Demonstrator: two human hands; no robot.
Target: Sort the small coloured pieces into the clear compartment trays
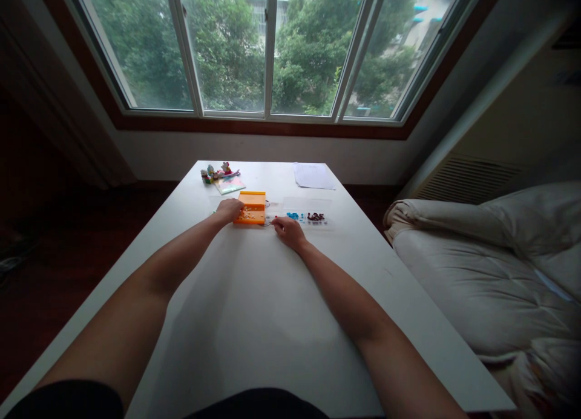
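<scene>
An orange tray (254, 198) with small pale pieces in it lies far out on the white table (254, 310). My left hand (229, 210) rests on the tray's left edge, fingers curled over it. My right hand (287, 229) lies just right of the tray, fingers pinched together on something too small to name. Beside it a clear plastic case (313, 206) holds blue beads (293, 215) and dark red beads (315, 216).
Small colourful toy figures (213, 173) and a printed card (229, 184) sit at the table's far left. A sheet of paper (313, 175) lies at the far right. A padded white seat (490, 267) stands right of the table. Windows fill the wall behind.
</scene>
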